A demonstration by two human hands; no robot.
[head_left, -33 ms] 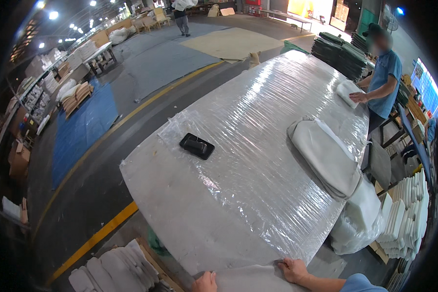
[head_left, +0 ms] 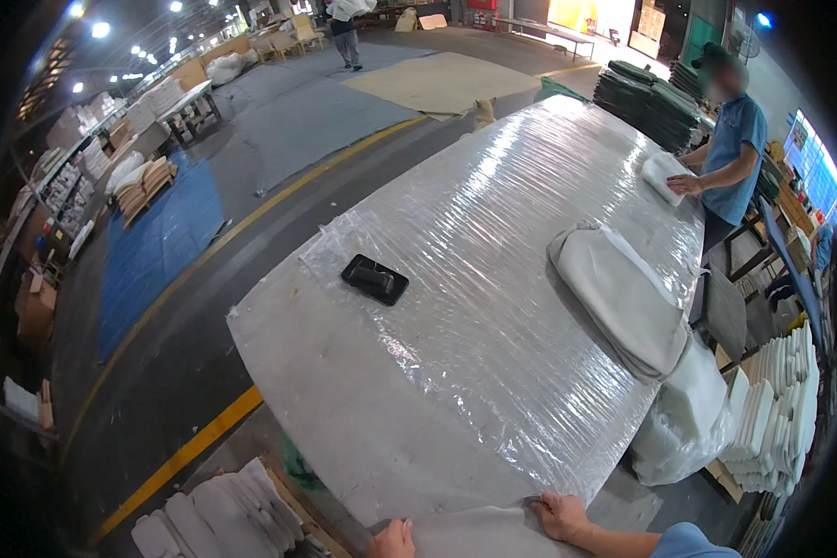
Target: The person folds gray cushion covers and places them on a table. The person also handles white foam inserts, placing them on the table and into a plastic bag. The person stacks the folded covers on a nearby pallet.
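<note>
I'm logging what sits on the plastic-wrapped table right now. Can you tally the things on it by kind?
Black tray: 1
Grey fabric cover stack: 1
Grey fabric sheet at the near edge, held by the left hand and right hand: 1
White folded piece under a co-worker's hand: 1
Total: 4

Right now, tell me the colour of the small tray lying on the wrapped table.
Black: the small tray shows clearly in the head view.

Black tray point(head_left: 374, 279) lying mid-counter; grey folded covers point(head_left: 618, 298) resting by right edge; co-worker point(head_left: 730, 149) standing far end; white pad stacks point(head_left: 777, 409) sitting right.
</note>
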